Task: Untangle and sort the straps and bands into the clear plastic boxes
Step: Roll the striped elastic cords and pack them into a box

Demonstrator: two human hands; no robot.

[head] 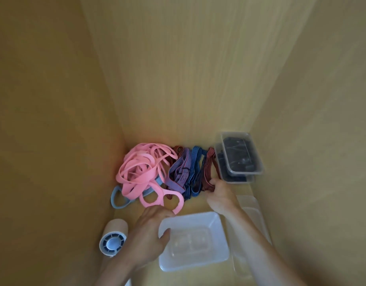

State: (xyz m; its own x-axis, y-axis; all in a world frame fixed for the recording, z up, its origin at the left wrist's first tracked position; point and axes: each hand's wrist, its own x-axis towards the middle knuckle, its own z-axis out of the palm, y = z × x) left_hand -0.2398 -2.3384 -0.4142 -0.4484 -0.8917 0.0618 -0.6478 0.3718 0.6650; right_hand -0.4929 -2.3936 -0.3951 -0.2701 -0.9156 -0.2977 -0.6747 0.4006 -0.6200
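Observation:
A tangle of pink bands [140, 172] lies at the back left of the wooden shelf, with a grey-blue band [116, 200] under it. Beside it are purple [179, 172], blue [196, 168] and dark red striped straps [208, 168]. My right hand [220, 196] pinches the near end of the dark red straps. My left hand [149, 234] grips the left rim of an empty clear plastic box [217, 230] at the front. Two stacked clear boxes [239, 156] holding dark items stand at the back right.
A white cylinder with a blue end [114, 238] lies at the front left. More clear boxes or lids [252, 211] lie under my right forearm. Wooden walls close in the left, back and right sides.

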